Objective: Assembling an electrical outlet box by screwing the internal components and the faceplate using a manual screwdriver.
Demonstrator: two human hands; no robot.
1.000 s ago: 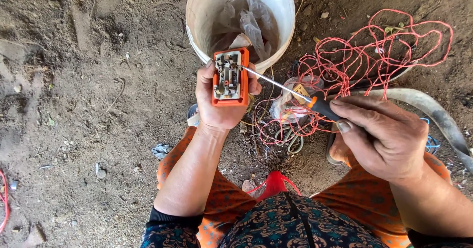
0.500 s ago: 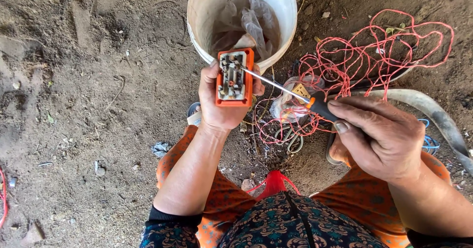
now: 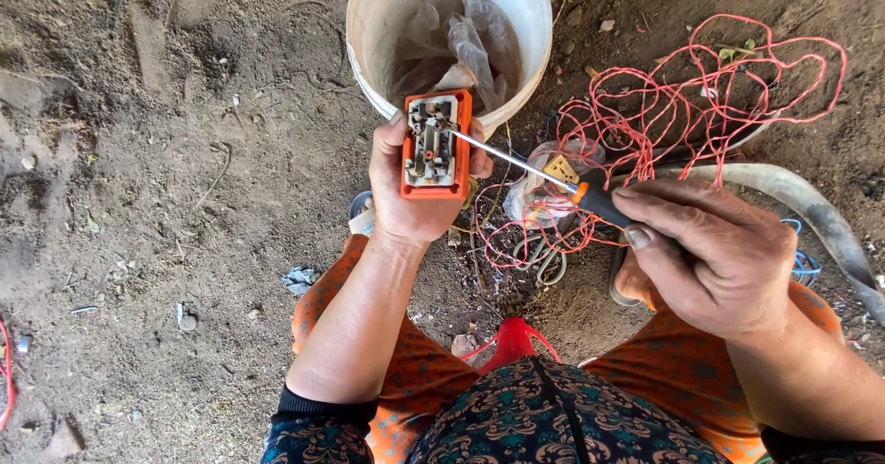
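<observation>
My left hand (image 3: 415,201) holds an orange rectangular electrical switch box (image 3: 435,143) upright, its open face with grey metal contacts turned up towards me. My right hand (image 3: 710,257) grips the black and orange handle of a screwdriver (image 3: 590,197). The thin metal shaft runs up and left, and its tip rests in the box's upper right part. Both hands hover over dirt ground, in front of my knees in orange patterned cloth.
A white plastic bucket (image 3: 369,31) with crumpled clear plastic inside stands just behind the box. A tangle of thin red wire (image 3: 719,105) lies to the right, with a grey hose (image 3: 802,201) and a small clear bag of parts (image 3: 544,174) beneath it. Bare soil lies to the left.
The switch box and screwdriver have shifted slightly right and up together; the tip stays in the box. Grips are unchanged.
</observation>
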